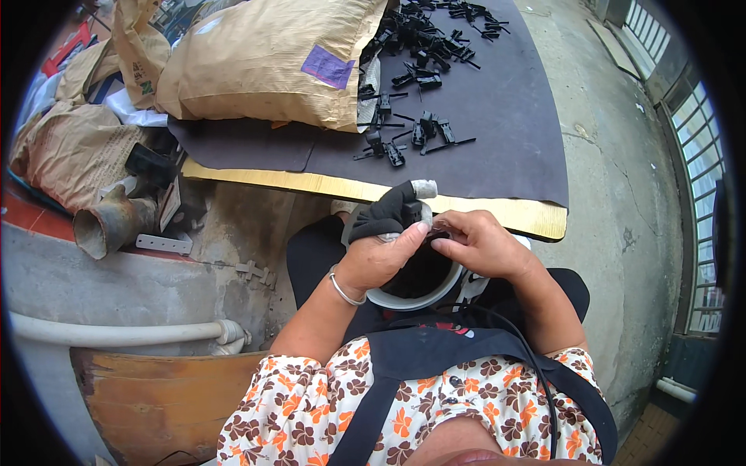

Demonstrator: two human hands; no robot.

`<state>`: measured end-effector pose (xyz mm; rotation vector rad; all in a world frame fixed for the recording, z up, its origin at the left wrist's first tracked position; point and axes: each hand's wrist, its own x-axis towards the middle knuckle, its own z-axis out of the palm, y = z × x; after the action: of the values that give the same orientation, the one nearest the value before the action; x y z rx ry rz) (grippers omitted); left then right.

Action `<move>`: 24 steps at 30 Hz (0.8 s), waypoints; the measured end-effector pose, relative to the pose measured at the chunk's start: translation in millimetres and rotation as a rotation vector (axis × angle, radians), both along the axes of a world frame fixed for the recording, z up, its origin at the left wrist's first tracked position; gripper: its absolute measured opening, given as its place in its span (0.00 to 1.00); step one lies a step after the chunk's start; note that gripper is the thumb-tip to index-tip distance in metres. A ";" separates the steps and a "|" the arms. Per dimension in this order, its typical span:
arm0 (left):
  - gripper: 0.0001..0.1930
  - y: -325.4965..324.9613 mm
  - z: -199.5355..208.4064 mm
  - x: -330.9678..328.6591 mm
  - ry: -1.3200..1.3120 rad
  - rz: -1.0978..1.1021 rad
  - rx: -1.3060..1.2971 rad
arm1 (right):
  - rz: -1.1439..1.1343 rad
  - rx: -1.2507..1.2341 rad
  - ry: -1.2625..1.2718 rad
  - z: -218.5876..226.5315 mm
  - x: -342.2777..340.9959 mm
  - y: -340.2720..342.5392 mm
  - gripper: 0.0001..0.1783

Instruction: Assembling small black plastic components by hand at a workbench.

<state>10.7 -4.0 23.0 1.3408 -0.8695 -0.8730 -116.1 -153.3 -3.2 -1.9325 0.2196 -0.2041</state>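
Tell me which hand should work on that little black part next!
Probably the right hand: it's bare, with its fingertips close beside the black plastic part, while the partly gloved left hand seems busy holding that part.

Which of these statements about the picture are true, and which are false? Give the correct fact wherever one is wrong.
1. Black fabric covers part of the left hand. True.
2. The right hand wears a glove. False: it is bare.
3. Black plastic clip-like parts lie on the dark tabletop. True.
4. The silvery bangle circles the right wrist. False: it circles the left wrist.
5. The large brown sack bears a purple patch. True.
6. The white bucket stands on the tabletop. False: it is lower down, beneath the hands.
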 end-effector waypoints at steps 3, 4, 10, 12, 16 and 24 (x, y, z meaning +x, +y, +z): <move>0.25 2.6 0.1 5.5 0.173 0.009 -0.019 | -0.018 -0.154 -0.083 5.3 -3.2 -2.2 0.08; 0.26 2.0 -3.0 6.5 0.137 0.037 0.039 | -0.036 -0.143 -0.181 7.0 -2.9 -3.6 0.07; 0.24 -0.3 -9.0 -3.1 0.025 -0.070 0.105 | -0.081 0.108 -0.198 2.7 -1.2 -3.9 0.06; 0.20 -3.2 -2.1 -8.4 0.000 -0.144 0.112 | -0.081 0.226 -0.094 2.1 -0.1 -1.9 0.07; 0.14 -9.1 -10.7 -13.5 -0.099 -0.054 0.026 | -0.067 0.181 -0.094 6.9 -0.9 -2.2 0.10; 0.09 -13.3 -28.2 -14.1 -0.389 0.070 0.013 | -0.039 -0.142 -0.170 5.5 4.4 4.2 0.15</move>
<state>-3.4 -17.3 -5.2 1.5719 -1.1076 -0.5706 -111.7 -149.1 2.4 -2.0401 0.1327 -0.4179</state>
